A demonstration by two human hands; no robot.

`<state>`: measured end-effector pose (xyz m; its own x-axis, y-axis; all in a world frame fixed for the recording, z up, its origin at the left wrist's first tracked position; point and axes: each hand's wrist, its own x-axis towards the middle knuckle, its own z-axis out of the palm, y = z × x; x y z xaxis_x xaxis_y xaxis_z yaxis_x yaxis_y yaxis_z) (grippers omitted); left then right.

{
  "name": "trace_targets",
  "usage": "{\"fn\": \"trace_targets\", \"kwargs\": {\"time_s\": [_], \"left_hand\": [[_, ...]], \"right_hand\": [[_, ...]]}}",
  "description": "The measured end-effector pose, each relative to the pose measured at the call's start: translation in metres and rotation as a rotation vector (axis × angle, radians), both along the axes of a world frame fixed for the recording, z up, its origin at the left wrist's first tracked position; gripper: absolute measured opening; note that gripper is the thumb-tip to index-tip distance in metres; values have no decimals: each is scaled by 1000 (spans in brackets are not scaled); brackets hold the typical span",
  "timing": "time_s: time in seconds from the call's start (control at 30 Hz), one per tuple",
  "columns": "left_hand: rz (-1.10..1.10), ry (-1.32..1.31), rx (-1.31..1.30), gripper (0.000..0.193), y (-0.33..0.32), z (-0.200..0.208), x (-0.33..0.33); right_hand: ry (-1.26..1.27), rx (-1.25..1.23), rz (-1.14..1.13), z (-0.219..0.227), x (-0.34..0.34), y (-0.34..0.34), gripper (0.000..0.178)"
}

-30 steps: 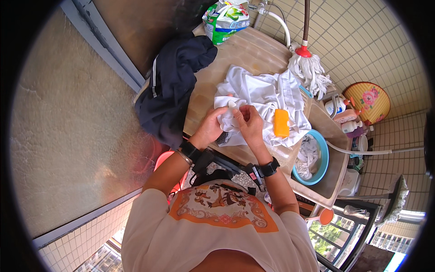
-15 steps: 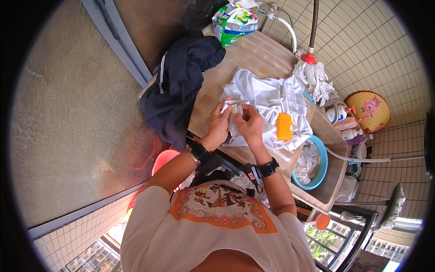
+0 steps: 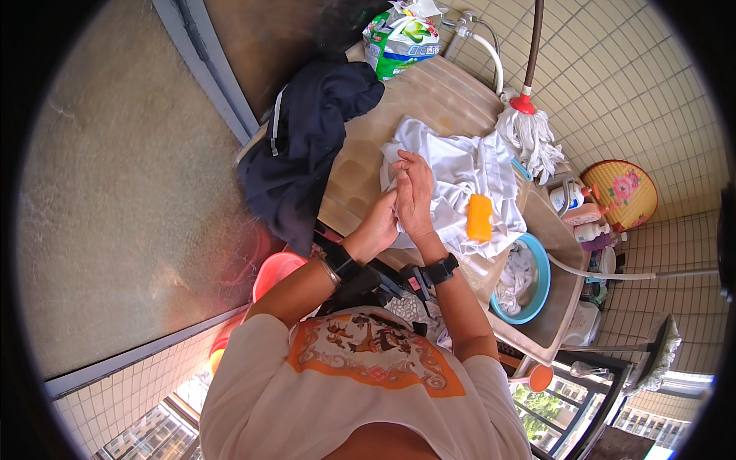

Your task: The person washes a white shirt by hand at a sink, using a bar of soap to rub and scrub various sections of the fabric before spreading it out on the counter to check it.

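Note:
A wet white garment (image 3: 452, 161) lies spread and crumpled on the stone-like washing slab. At its near left edge my left hand (image 3: 376, 228) grips a bunched part of it; a bit of white cloth shows below the palms. Most of the left fingers are hidden behind my right hand (image 3: 415, 195). The right hand lies against the left with its fingers stretched out toward the far side, palm toward the cloth. An orange bar of soap (image 3: 480, 218) rests on the garment, right of my hands.
Left of the garment, a dark navy garment (image 3: 303, 138) hangs over the slab (image 3: 360, 165). A detergent bag (image 3: 400, 46) stands at the far end. Right are a blue basin (image 3: 546, 276) with wet cloth, a mop (image 3: 529, 134) and several bottles (image 3: 589, 215). A red bucket (image 3: 274, 270) stands below left.
Both hands were pinching the cloth with fingertips apart. Now the right hand has straightened and moved left onto the left hand, which has dropped slightly nearer. The soap stays on the garment.

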<state>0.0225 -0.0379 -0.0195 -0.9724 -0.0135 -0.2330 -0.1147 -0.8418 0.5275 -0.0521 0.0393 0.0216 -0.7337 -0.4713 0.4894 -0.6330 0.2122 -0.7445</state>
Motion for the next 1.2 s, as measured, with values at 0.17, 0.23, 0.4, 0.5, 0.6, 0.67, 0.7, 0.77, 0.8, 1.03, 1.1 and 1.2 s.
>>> {"fn": "trace_targets", "kwargs": {"time_s": [0.17,0.23,0.4,0.5,0.6,0.67,0.7,0.77,0.8,1.03,1.1,1.2], "left_hand": [[98,5,169,61,-1,55,5],[157,-52,184,61,-5,57,2],[219,-86,129,57,2,33,-11],[23,-51,175,52,12,36,-8],[67,-88,83,50,19,28,-12],[60,-53,228,50,7,21,-16],[60,-55,231,50,6,22,-18],[213,-90,262,51,2,30,-20],[218,-74,193,53,5,29,-23],[65,-195,125,47,14,38,-16],[38,-145,126,48,10,26,-18],[82,-133,247,50,-1,2,-19]], "right_hand": [[-33,36,-65,-17,13,1,46],[31,177,53,-9,34,-5,51],[-33,159,85,-12,19,1,56],[-261,36,-47,-24,-13,13,57],[-217,50,-98,-31,-15,15,58],[9,183,-114,-33,2,10,57],[7,186,-113,-27,18,10,57],[30,94,-2,-3,46,6,52],[-4,99,2,-5,33,4,51],[-243,0,-63,-24,-28,23,53],[-273,-138,-117,-28,-33,20,48],[-459,-75,-104,-23,-29,14,39]]}}
